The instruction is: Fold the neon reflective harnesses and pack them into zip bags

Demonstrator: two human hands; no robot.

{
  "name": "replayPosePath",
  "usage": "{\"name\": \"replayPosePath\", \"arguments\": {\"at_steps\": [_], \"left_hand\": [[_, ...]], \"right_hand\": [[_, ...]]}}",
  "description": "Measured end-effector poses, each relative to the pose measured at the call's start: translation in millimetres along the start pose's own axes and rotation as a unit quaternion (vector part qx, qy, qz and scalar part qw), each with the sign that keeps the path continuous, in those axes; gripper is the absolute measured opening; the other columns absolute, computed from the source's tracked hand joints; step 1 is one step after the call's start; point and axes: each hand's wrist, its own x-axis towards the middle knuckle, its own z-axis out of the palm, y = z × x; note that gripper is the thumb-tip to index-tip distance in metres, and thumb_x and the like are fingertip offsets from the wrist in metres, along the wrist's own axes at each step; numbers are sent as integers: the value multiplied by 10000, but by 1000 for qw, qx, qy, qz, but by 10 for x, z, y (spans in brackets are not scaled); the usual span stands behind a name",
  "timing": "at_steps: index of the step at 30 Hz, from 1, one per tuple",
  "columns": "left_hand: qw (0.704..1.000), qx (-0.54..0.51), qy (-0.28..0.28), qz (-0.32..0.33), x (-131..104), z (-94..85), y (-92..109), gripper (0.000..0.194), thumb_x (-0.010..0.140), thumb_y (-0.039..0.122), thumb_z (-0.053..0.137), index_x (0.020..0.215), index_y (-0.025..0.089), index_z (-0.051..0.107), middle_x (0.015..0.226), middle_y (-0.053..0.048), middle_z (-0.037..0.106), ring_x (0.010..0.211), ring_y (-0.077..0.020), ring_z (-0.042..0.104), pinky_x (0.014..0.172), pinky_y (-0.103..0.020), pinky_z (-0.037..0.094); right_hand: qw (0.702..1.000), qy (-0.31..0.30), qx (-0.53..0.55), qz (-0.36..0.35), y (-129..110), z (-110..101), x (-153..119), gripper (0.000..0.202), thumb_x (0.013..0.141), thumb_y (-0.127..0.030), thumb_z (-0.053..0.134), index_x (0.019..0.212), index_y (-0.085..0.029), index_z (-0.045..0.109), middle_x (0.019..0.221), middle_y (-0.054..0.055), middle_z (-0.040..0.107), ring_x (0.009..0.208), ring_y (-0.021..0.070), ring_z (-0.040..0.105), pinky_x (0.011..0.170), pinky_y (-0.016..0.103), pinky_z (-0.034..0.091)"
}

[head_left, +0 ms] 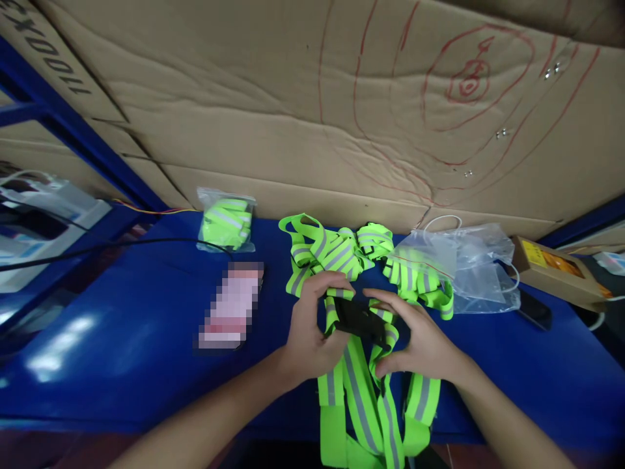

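2 forearms (205,417); green straps (361,391) between left hand (311,335), black piece (362,322) in its grasp, and right hand (422,339), grip unclear

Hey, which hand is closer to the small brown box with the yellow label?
Right. The right hand is left of the box; the left hand is farther left.

Left hand (315,332) gripping black piece (359,319) among neon-green straps (361,394), grey stripe down middle. Right hand (420,335) kinda loosely curved round other end, can't tell if touching. Straps run past near edge of blue table (131,326). Pixelated phone (232,306) off left, bagged green bundle (227,223) behind it. Cardboard wall (234,71) at back, red scribbly rings on it.
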Motion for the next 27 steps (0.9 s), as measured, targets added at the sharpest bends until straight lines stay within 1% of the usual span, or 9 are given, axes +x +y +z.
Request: {"name": "replayPosePath", "arguments": {"at_steps": [2,6,8,11,13,18,20,23,27], "left_hand": [[1000,-1,11,12,-8,-2,4,538,792,86,580,1300,231,481,1082,-70,672,993,-235,692,876,-411,566],[1000,-9,19,19,-25,2,19,515,793,74,591,1277,227,503,1080,-72,669,978,-234,699,858,-402,565],[1000,-14,19,14,-37,9,29,505,796,73,593,1267,237,515,1097,-74,662,996,-239,693,859,-403,560],[999,-31,11,17,-47,22,48,527,788,80,605,1279,246,511,1128,-80,644,1020,-247,679,858,-405,555],[999,-43,-5,27,-34,24,63,545,773,95,636,1284,239,511,1137,-83,628,1012,-243,671,859,-402,552],[981,-133,-126,-64,62,-13,80,750,844,355,783,1464,294,367,1303,-115,591,1224,-285,607,1031,-472,510],[961,-185,-169,-114,98,-35,56,910,837,516,794,1545,317,259,1378,-139,572,1318,-309,569,1092,-502,481],[931,-233,-219,-173,129,-62,0,1074,780,676,775,1611,325,192,1433,-166,559,1372,-336,553,1148,-535,442],[900,-261,-266,-225,165,-95,-36,1098,786,612,808,1648,327,191,1474,-173,561,1382,-350,563,1150,-549,453]], "right_hand": [[999,-29,20,1,-41,-32,-1,1107,645,-637,899,1577,-300,407,1464,128,625,1318,331,635,1071,453,536],[995,-53,-49,-71,-102,-88,7,829,657,-601,909,1370,-265,653,1336,109,705,1270,324,663,1212,554,374],[995,-54,-34,-83,-104,-105,-3,655,683,-577,903,1215,-236,733,1206,87,751,1180,304,706,1199,552,387],[994,-55,80,-53,-74,-116,-41,347,777,-458,874,972,-194,762,864,21,756,842,214,733,886,355,585],[985,-37,168,-26,-46,-120,-68,240,815,-383,850,893,-180,748,769,2,718,721,170,678,697,262,561],[935,70,338,84,12,-146,-111,365,785,-472,855,1021,-206,771,875,49,752,747,198,688,678,297,560],[907,58,397,127,26,-154,-128,463,756,-525,860,1073,-205,755,889,71,758,733,215,701,668,329,568],[873,7,470,127,29,-157,-145,576,757,-584,830,1181,-211,713,869,84,752,806,263,733,673,366,579],[857,-23,504,104,13,-149,-125,693,630,-497,934,1230,-226,717,867,67,766,829,270,748,703,361,593]]}}
